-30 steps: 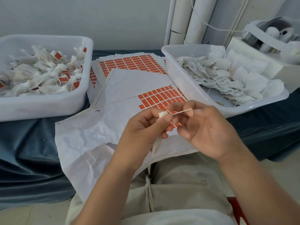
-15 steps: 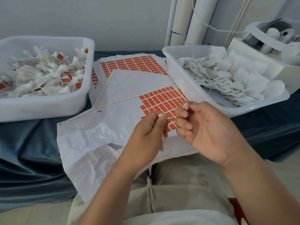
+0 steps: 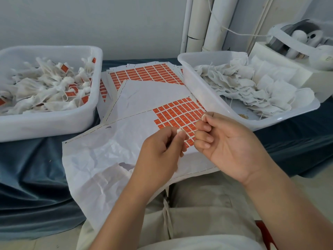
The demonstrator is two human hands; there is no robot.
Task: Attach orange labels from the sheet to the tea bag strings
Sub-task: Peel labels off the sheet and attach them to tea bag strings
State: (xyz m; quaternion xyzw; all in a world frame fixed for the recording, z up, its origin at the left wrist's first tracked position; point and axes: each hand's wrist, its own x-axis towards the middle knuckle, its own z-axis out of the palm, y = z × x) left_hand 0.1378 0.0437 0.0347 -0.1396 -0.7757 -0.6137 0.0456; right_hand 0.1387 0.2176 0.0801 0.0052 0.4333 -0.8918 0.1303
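hands: 2 | left hand (image 3: 158,156) grip pinches tea bag (image 3: 179,131) top, bag body hidden behind it | right hand (image 3: 227,145) grip pinches string (image 3: 189,132) taut between both, over label sheet (image 3: 147,100) | tubs: 2, left tub (image 3: 45,123) labelled bags (image 3: 45,92), right tub (image 3: 203,98) plain bags (image 3: 243,83) | sheet count underneath unclear

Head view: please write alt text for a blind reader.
The left hand and right hand pinch a tea bag string above a partly used sheet of orange labels. Labelled bags lie in the left bin, unlabelled ones in the right bin.
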